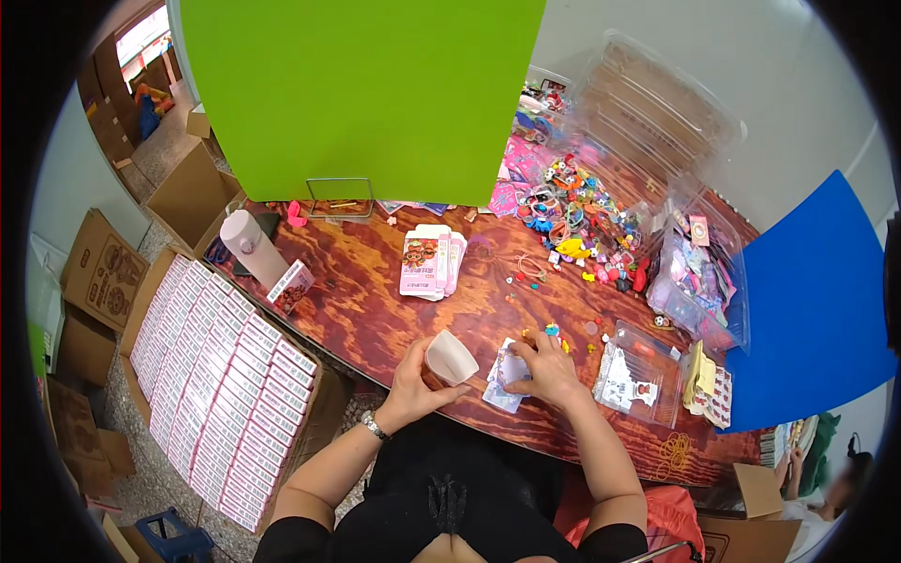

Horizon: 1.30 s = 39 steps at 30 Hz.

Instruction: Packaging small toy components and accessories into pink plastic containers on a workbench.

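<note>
Left hand point(409, 387) grasps the box point(453, 356); right hand point(552, 373) touches cards point(507, 370), its grip unclear. Squeezing could dent the box; brushing could scatter cards.

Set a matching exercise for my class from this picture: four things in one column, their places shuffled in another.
Things
1. Small open carton
2. Purple-printed cards
3. Pale pink bottle
4. Tangled yellow bands

Places
A. Near the left edge of the table
B. In the left hand
C. Near the table's front right
D. Under the right hand

Pairs: 1-B, 2-D, 3-A, 4-C
</note>
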Available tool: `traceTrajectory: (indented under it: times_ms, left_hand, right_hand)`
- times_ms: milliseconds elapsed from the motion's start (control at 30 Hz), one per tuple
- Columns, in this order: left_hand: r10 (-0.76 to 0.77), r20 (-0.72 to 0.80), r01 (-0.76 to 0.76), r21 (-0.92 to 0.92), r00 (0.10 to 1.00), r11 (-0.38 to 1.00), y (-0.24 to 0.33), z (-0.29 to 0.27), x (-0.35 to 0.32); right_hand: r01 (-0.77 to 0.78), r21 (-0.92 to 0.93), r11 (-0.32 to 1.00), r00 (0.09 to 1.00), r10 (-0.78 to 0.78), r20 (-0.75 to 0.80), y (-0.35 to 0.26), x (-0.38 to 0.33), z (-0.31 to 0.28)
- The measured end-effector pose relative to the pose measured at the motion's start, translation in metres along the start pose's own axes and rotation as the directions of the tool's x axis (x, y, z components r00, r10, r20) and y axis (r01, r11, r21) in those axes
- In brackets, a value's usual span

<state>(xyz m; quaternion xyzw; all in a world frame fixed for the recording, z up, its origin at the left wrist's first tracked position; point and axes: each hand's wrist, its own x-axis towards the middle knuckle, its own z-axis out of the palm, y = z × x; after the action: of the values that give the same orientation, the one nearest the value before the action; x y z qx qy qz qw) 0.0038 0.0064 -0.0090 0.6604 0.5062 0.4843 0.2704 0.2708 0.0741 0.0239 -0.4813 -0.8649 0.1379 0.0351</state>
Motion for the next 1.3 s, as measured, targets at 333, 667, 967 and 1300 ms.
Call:
traceTrajectory:
  times_ms: [333,667,967,1300]
  left_hand:
    - [-0.081,0.01,0.082,-0.117,0.997,0.99,-0.01,0.008,-0.002]
    - [-0.169,-0.019,0.169,0.019,0.985,0.985,-0.01,0.015,-0.007]
    - [-0.085,-0.049,0.087,0.041,0.995,0.995,0.011,0.016,-0.002]
    - [0.033,-0.069,-0.018,0.208,0.997,0.978,0.015,0.02,0.001]
  right_hand:
    - [-0.133,0.024,0.991,0.991,0.132,0.037,0.001,0.011,-0.011]
    - [0.388,0.771,0.504,0.722,0.354,-0.595,-0.059,-0.011,-0.046]
    - [0.391,0.448,0.804,0.754,-0.001,-0.657,-0.084,0.0,-0.029]
    - [0.331,-0.014,0.944,0.728,-0.265,-0.632,-0.074,-0.01,-0.028]
